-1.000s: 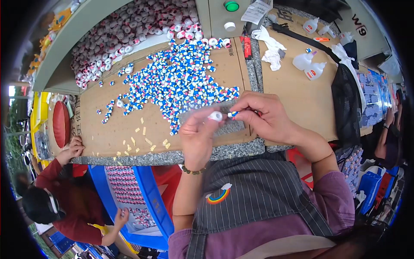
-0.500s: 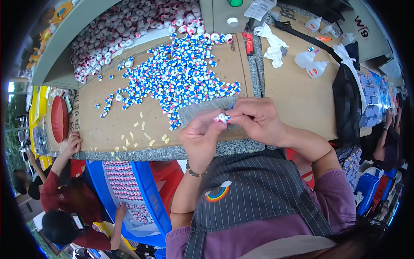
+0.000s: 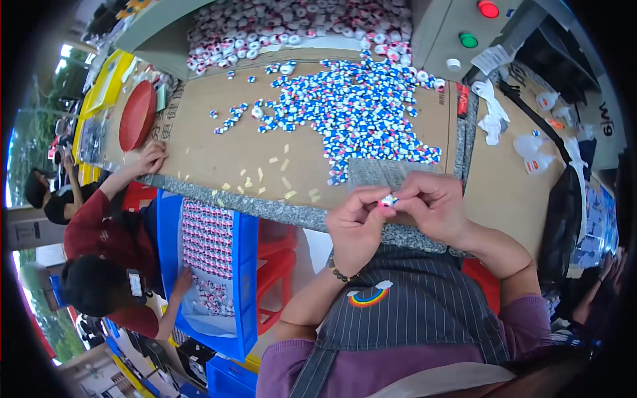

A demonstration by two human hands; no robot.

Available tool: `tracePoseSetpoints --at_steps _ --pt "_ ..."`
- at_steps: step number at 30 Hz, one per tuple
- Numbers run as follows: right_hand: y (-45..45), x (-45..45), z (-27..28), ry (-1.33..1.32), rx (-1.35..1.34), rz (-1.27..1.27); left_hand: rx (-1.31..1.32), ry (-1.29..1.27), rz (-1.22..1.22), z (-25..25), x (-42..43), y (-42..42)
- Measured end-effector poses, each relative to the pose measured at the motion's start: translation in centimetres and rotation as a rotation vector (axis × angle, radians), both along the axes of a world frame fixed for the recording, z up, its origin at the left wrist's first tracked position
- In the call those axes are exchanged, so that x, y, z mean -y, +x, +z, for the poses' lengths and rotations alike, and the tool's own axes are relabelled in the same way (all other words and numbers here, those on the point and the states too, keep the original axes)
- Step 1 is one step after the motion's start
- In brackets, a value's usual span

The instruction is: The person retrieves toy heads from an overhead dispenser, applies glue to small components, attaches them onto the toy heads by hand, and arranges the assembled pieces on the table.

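Observation:
Near the front edge of the bench, my left hand [image 3: 357, 231] pinches a tiny white-and-pink figurine piece [image 3: 387, 201] between thumb and fingers. My right hand [image 3: 436, 204] meets it from the right, its fingertips closed on a small blue part at the piece's side. Fingers cover much of both parts. Just beyond the hands lies a grey mat [image 3: 379, 172]. Behind that spreads a heap of little blue-and-white pieces [image 3: 371, 109] with pink bits. White-and-pink rounded pieces [image 3: 298, 26] fill the opening at the back.
Pale yellow strips [image 3: 286, 181] lie on the cardboard [image 3: 219, 149]. A red bowl [image 3: 138, 116] stands far left. A co-worker [image 3: 109, 235] in a red top reaches into a blue crate [image 3: 247, 278] of small pieces. Glue bottles [image 3: 537, 164] and a white cloth [image 3: 492, 113] are at right.
The camera view has swung left, so the bench and heap appear farther right. Both my hands stay together around the small piece.

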State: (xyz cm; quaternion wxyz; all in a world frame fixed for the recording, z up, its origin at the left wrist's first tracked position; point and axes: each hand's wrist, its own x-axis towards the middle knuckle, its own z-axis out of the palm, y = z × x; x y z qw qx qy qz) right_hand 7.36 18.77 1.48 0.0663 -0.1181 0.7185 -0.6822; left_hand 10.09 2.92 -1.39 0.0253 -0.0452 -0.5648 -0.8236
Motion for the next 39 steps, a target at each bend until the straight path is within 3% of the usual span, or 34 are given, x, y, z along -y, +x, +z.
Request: tracePoseSetpoints --at_steps 5,8,9,12,16,17,18,20,24,28,30,31,33,36,39 --pt "-1.7 2.8 1.3 0.192 -0.079 0.210 -0.031 -0.006 0.155 -0.4 2.2 1.0" --pt "-5.4 4.4 2.0 0.308 -0.101 0.425 0.112 -0.323 0.189 -0.7 5.9 1.4" --pt "-6.8 4.9 2.2 0.371 -0.093 0.488 0.090 -0.214 0.241 -0.4 6.5 1.1" --pt "-9.6 7.0 1.1 0.433 -0.707 0.546 0.120 -0.060 0.328 -0.7 8.6 0.5" --pt "-9.6 9.4 -0.8 0.734 -0.716 0.860 0.191 0.000 0.245 -2.7 10.0 0.5" --pt "-10.2 9.6 -1.0 0.731 -0.724 0.876 0.176 -0.231 0.247 -2.4 9.7 0.5" --pt "-11.0 9.5 -1.1 0.747 -0.730 0.882 0.164 -0.461 0.252 -2.1 9.3 0.3" --pt "-12.1 9.1 -1.2 0.783 -0.728 0.902 -0.161 -0.889 0.262 -1.4 8.1 -1.0" --pt "-14.1 8.3 -0.5 0.908 -0.796 0.834 -0.158 -1.138 0.197 0.0 6.4 -3.2" --pt "-15.7 6.3 0.2 1.002 -0.885 0.696 -0.206 -1.020 0.204 -0.9 7.2 -6.6" --pt "-16.3 5.5 0.7 0.975 -0.845 0.647 -0.259 -1.075 0.354 -1.4 8.8 -8.3" --pt "-16.6 5.3 1.9 1.083 -0.805 0.645 -0.283 -1.125 0.422 -1.9 10.2 -9.4" --pt "-17.9 5.6 2.1 1.092 -0.709 0.668 -0.056 -1.168 0.480 -1.7 13.1 -11.5" --pt "-20.6 7.5 2.4 1.028 -0.692 0.574 0.054 -1.165 0.565 -1.6 15.8 -15.6" --pt "-24.5 10.4 -0.4 0.980 -0.778 0.373 -0.230 -1.386 0.692 -2.8 16.5 -17.6"
